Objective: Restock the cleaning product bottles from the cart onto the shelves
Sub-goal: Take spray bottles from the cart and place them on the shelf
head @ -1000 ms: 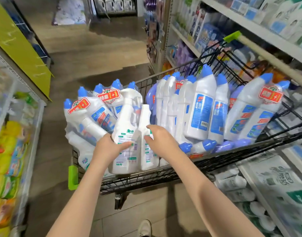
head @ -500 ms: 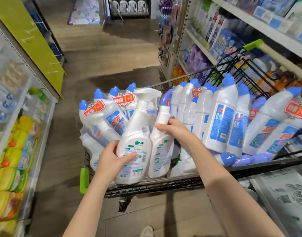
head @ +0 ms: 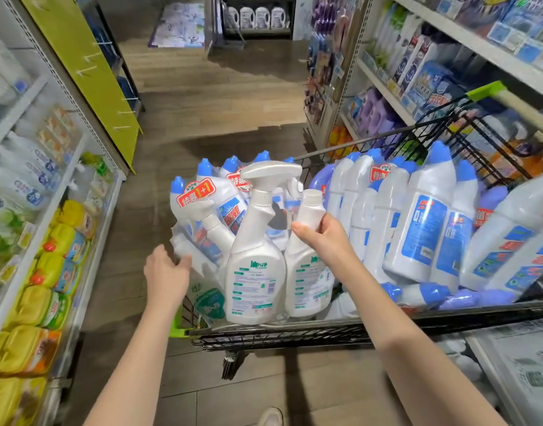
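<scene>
Right hand [head: 324, 241] grips the neck of the capped refill bottle [head: 307, 278], with the thumb on the neck's left and the fingers curled round its far side. The left hand [head: 167, 273] is open with relaxed fingers and holds nothing.

Shelves line the aisle, the left shelves [head: 64, 167] and the right shelves [head: 384, 93], and the cart [head: 295, 333] stands between them, its near rail just ahead of the person. Blue-capped bottles [head: 424, 229] fill its right half and far-left corner.

At the near-left corner the spray bottle [head: 255, 259] and the refill bottle stand upright, side by side and touching. They look bundled as one pack, though the wrap is hard to make out.

Both long axes are vertical, so the lift probably goes straight up and clear of the rail. The right hand grips only the top of the right-hand bottle, so the pack may tip to the left. The left hand is just left of the spray bottle's body, nearer to it and well placed to steady that side. Whether its fingertips touch the clear-wrapped bottles beside it cannot be told.
</scene>
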